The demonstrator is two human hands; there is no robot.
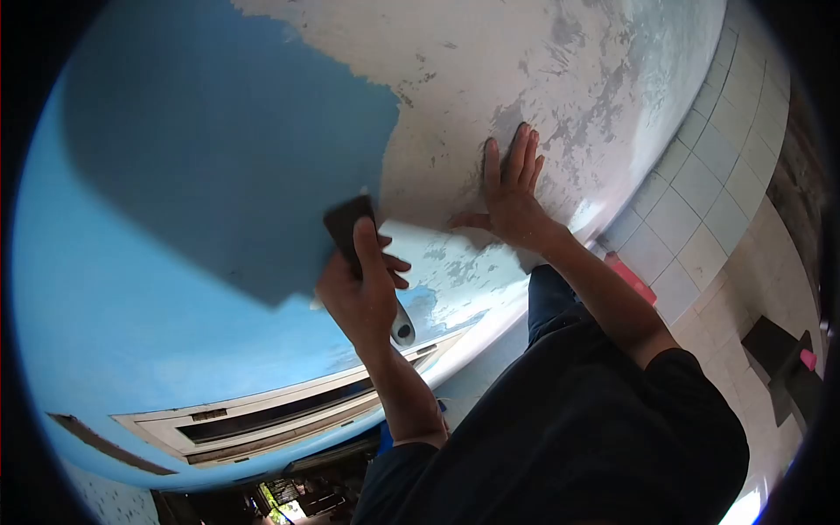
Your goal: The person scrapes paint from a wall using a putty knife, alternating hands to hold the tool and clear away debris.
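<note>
My left hand (363,293) is closed around a scraper (348,229), its thumb on the dark, flat blade part and its fingers curled behind. The scraper's pale handle end (402,331), with a hole in it, sticks out below the hand. The tool is at the blue painted part of the wall (219,131), near the border with a rough whitish-grey patch (455,79); contact is unclear. My right hand (518,197) lies flat on that patch with its fingers spread, holding nothing. A large shadow covers part of the blue paint.
A white-framed opening (289,411) runs along the lower left. At the right lies a tiled floor (682,210), with a pink-red object (630,278) beside my right arm. Farther right is a dark object (770,350) with a pink part.
</note>
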